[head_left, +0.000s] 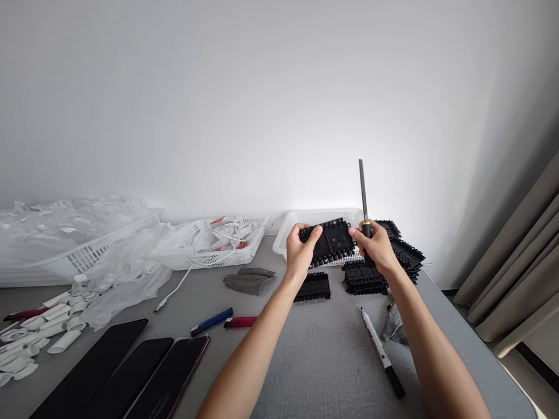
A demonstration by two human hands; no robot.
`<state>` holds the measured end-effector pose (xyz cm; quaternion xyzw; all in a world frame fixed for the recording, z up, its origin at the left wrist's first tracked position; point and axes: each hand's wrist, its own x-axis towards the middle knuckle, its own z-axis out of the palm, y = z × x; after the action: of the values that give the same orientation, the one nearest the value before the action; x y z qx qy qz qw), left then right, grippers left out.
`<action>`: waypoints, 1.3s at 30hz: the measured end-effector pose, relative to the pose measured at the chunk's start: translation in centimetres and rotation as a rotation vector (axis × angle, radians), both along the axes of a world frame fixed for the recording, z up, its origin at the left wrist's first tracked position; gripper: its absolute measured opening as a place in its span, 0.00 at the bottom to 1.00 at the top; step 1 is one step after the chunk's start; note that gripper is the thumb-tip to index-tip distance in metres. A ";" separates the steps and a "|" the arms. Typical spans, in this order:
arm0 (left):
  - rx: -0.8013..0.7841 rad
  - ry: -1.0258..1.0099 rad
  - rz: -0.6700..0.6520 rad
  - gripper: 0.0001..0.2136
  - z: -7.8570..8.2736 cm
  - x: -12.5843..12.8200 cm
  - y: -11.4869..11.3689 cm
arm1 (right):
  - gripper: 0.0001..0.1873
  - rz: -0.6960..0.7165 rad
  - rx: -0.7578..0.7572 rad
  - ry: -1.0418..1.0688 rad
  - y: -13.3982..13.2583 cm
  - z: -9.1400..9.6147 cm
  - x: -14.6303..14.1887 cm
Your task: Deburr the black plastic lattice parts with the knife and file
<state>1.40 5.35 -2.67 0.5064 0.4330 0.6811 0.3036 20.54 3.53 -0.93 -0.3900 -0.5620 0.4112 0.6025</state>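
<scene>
My left hand [300, 249] is closed on the left end of a black plastic plate [335, 241] with toothed edges, held tilted above the table. In my right hand [378, 245] is a file [363, 189] with a grey metal blade pointing up and a black handle with a yellow ring. The right thumb and fingers also reach the plate's right end. Below the held piece lies a similar black plate [315, 287]. More of these plates are stacked [364, 278] under and behind my right hand, partly hidden by it.
Behind the hands stands a white basket [283, 235]. Left of it are a basket with cables [174, 256] and a larger basket of plastic bags [109, 241]. A marker [379, 349], grey cloth [248, 282], blue cutter [212, 321], red cutter [239, 322], phones [170, 378] and white tubes [56, 320] lie around.
</scene>
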 end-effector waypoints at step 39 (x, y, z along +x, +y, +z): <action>-0.003 0.378 -0.050 0.14 0.0 -0.4 0.2 | 0.25 -0.243 0.121 -0.819 -2.6 1.4 -1.1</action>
<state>1.04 5.50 -2.68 0.6355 0.4705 0.5656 0.2342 19.43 0.89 0.43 -0.5481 -0.7280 0.1148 0.3955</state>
